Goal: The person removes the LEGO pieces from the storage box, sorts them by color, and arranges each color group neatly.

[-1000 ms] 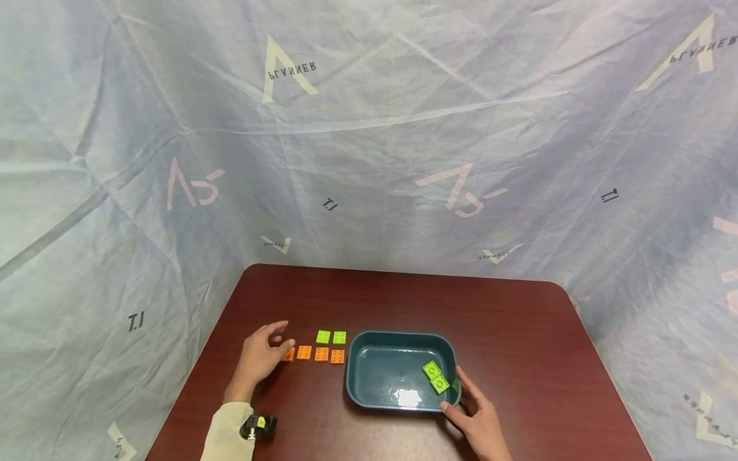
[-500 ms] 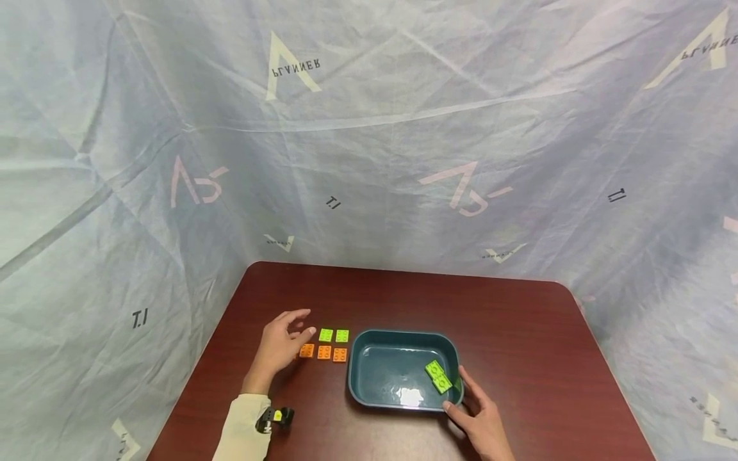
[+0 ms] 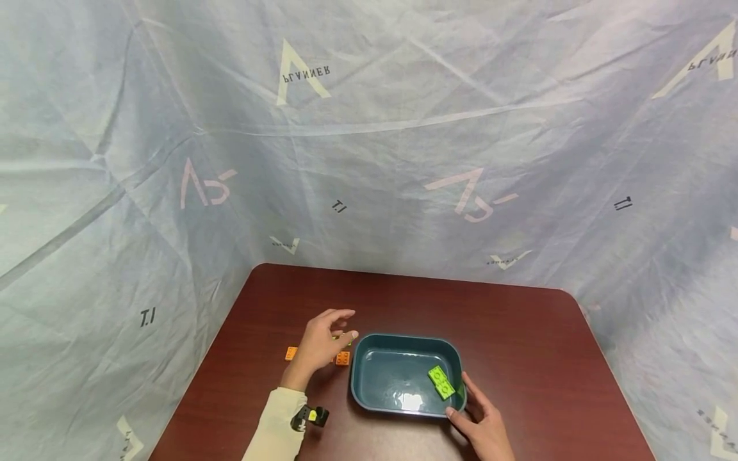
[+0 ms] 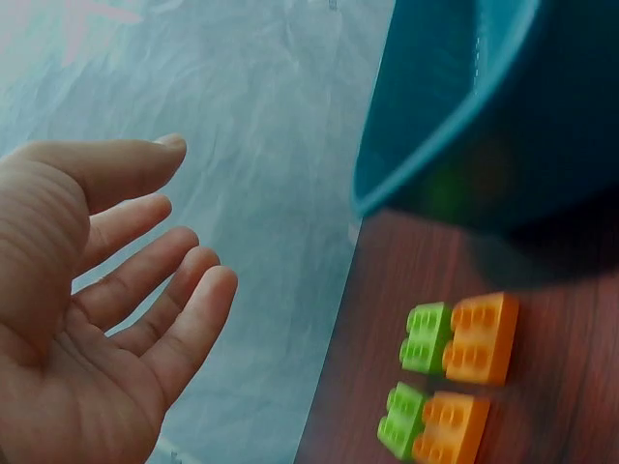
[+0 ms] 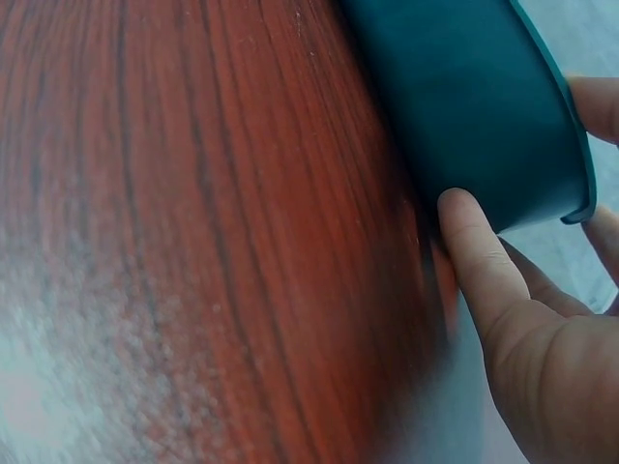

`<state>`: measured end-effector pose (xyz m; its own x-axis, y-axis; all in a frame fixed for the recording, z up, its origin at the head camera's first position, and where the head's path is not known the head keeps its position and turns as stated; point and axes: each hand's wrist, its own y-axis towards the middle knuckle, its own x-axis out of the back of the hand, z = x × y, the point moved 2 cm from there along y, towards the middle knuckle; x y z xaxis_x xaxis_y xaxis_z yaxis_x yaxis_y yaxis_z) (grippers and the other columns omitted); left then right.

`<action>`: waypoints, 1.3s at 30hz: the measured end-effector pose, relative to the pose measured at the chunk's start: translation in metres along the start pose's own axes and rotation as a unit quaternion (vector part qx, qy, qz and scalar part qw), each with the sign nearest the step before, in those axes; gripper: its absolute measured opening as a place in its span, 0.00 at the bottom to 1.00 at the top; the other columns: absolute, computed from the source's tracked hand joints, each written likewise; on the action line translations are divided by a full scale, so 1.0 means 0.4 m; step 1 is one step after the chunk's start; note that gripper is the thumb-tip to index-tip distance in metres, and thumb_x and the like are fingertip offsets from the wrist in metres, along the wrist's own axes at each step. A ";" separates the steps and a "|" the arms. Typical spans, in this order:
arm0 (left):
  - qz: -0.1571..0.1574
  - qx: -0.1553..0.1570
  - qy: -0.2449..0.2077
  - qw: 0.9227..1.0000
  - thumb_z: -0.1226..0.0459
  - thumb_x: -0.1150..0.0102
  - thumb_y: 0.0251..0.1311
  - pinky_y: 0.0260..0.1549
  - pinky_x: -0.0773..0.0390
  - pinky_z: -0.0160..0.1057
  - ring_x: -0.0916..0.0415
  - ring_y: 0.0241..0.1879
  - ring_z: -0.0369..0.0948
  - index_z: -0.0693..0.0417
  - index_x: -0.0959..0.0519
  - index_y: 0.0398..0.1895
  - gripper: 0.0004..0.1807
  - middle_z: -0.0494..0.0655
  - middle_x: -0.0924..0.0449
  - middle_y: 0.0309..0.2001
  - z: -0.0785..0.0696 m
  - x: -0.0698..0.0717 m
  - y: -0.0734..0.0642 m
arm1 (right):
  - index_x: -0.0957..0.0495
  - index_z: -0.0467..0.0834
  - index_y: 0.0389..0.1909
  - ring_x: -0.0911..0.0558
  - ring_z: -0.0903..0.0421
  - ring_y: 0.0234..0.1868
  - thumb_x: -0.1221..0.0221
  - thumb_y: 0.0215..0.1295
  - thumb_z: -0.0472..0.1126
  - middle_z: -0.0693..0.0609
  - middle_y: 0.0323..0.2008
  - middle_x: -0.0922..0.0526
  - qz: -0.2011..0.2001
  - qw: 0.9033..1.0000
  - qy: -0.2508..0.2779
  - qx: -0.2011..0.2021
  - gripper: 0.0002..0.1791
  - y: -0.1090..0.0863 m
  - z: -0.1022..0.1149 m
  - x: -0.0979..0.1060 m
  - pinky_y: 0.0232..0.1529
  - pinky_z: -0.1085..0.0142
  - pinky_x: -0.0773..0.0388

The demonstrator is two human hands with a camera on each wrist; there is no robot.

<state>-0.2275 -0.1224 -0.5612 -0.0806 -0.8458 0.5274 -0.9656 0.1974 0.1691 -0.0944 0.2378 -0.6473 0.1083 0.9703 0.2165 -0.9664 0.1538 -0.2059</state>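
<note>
My left hand [image 3: 318, 342] hovers above the toy building bricks with fingers loosely spread and nothing in it. In the left wrist view, two green bricks [image 4: 426, 338] lie against two orange bricks [image 4: 481, 338] on the table, apart from the hand [image 4: 106, 319]. The head view shows an orange brick [image 3: 291, 353] left of the hand and another orange brick [image 3: 343, 358] right of it; others are partly hidden beneath. My right hand [image 3: 487, 430] holds the near right corner of a dark teal tray [image 3: 386, 381], thumb [image 5: 474, 242] against its outer wall. Green bricks [image 3: 441, 383] lie inside, toward the right.
The tray stands on a dark red wood-grain table [image 3: 519, 358] with rounded far corners. Pale printed sheeting [image 3: 392, 160] hangs behind the table and along both sides. A black device [image 3: 309, 417] is strapped at my left wrist, over a cream sleeve [image 3: 277, 416].
My left hand has moved right along the brick rows, from the leftmost orange brick toward the tray, uncovering that brick and covering others. My right hand stays at the tray's corner.
</note>
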 end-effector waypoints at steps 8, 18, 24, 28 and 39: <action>0.027 -0.008 0.002 1.000 0.58 0.26 0.65 0.56 0.14 0.48 0.17 0.58 0.46 0.38 0.18 0.66 0.26 0.41 0.18 0.59 -0.028 -0.057 0.018 | 0.34 0.54 0.80 0.18 0.52 0.64 0.24 0.61 0.40 0.37 0.70 0.22 -0.003 1.000 0.005 0.013 0.47 0.000 -0.003 0.000 0.52 0.78 0.21; 0.054 -0.009 0.009 0.998 0.58 0.26 0.66 0.55 0.14 0.41 0.16 0.58 0.45 0.37 0.19 0.67 0.26 0.44 0.18 0.62 -0.058 -0.106 0.020 | 0.33 0.55 0.80 0.17 0.56 0.62 0.24 0.61 0.40 0.36 0.69 0.21 -0.003 1.000 0.010 0.017 0.47 0.001 -0.007 0.002 0.52 0.77 0.20; 0.074 -0.026 0.017 0.997 0.57 0.26 0.66 0.54 0.14 0.40 0.17 0.58 0.43 0.39 0.19 0.67 0.26 0.42 0.18 0.62 -0.068 -0.140 0.020 | 0.33 0.56 0.80 0.17 0.55 0.62 0.23 0.61 0.40 0.37 0.68 0.20 -0.003 1.000 0.013 0.014 0.47 0.003 -0.009 0.001 0.51 0.77 0.20; 0.084 -0.028 0.030 0.996 0.57 0.26 0.66 0.53 0.14 0.37 0.19 0.56 0.40 0.38 0.19 0.67 0.26 0.39 0.19 0.62 -0.067 -0.168 0.020 | 0.33 0.57 0.80 0.17 0.55 0.62 0.23 0.60 0.41 0.37 0.68 0.20 -0.004 1.000 0.012 0.009 0.47 0.005 -0.008 0.000 0.51 0.77 0.20; 0.140 -0.046 0.048 0.988 0.57 0.26 0.65 0.49 0.14 0.34 0.18 0.53 0.38 0.42 0.18 0.66 0.26 0.42 0.17 0.59 -0.064 -0.274 0.020 | 0.34 0.56 0.80 0.18 0.50 0.64 0.24 0.61 0.40 0.36 0.69 0.21 -0.004 1.000 0.013 0.003 0.47 0.002 -0.002 0.000 0.50 0.76 0.19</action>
<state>-0.2199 -0.0155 -0.5963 -0.3135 -0.7019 0.6396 -0.8816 0.4653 0.0785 -0.0951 0.2379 -0.6481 0.1215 0.9735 0.1938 -0.9669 0.1602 -0.1987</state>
